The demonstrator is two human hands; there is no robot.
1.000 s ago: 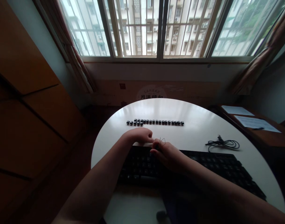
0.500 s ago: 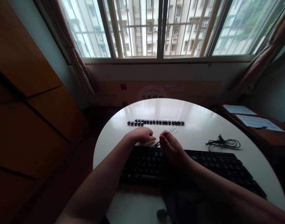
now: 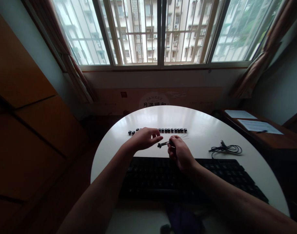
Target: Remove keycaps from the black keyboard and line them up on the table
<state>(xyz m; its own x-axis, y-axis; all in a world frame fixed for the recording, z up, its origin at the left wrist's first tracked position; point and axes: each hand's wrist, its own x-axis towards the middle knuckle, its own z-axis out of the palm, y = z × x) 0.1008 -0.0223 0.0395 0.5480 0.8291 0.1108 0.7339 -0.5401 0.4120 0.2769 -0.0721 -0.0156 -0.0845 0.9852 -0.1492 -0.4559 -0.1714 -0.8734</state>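
Pinched in my right hand (image 3: 179, 149) is a thin puller tool (image 3: 165, 143), its fine wires spreading out on the far right of the fingers. At its left end sits a small black piece (image 3: 159, 145), too small to tell whether it is a keycap or a switch. My left hand (image 3: 147, 138) hovers just left of that piece, thumb and fingers apart, holding nothing. Below both hands lies a black keyboard (image 3: 150, 177), partly covered by my right hand and forearm. A row of loose black keycaps (image 3: 172, 130) stands behind the hands, some hidden by my left hand.
A coiled black cable (image 3: 227, 148) lies on the right of the round white table (image 3: 199, 120). Papers (image 3: 260, 126) and a pen (image 3: 262, 131) rest on a brown desk to the right. Something dark (image 3: 166, 228) shows at the bottom edge.
My right hand has lifted the puller off the keyboard's back edge, with the small black piece now at its tip. My left hand has uncurled and its fingers have parted. The view has shifted slightly.
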